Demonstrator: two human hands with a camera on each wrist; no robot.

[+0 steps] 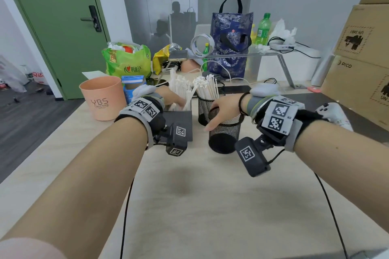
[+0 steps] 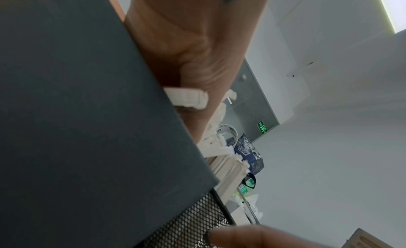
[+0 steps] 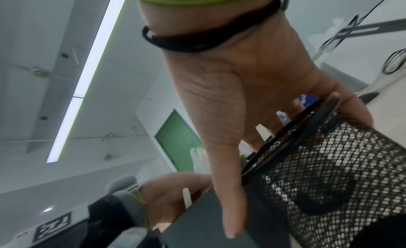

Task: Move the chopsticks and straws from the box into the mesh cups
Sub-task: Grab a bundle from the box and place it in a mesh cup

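Observation:
A black box [image 1: 181, 124] stands at the table's middle with white paper-wrapped straws and chopsticks [image 1: 179, 87] upright in it. My left hand [image 1: 175, 102] reaches into the box from the left, and its fingers curl round a few wrapped straws [image 2: 186, 98]. Two black mesh cups stand right of the box. The far mesh cup [image 1: 205, 109] holds a bunch of wrapped chopsticks [image 1: 207, 88]. The near mesh cup [image 1: 225, 136] shows nothing inside. My right hand [image 1: 220, 112] grips its rim [image 3: 307, 135], thumb outside and fingers inside.
A pink cup [image 1: 103, 99] and a blue carton [image 1: 131, 87] stand left of the box. Bags, a bottle and cables crowd the back of the table. Cardboard boxes [image 1: 362, 69] rise at the right, with a white controller [image 1: 332, 113] beside my right wrist.

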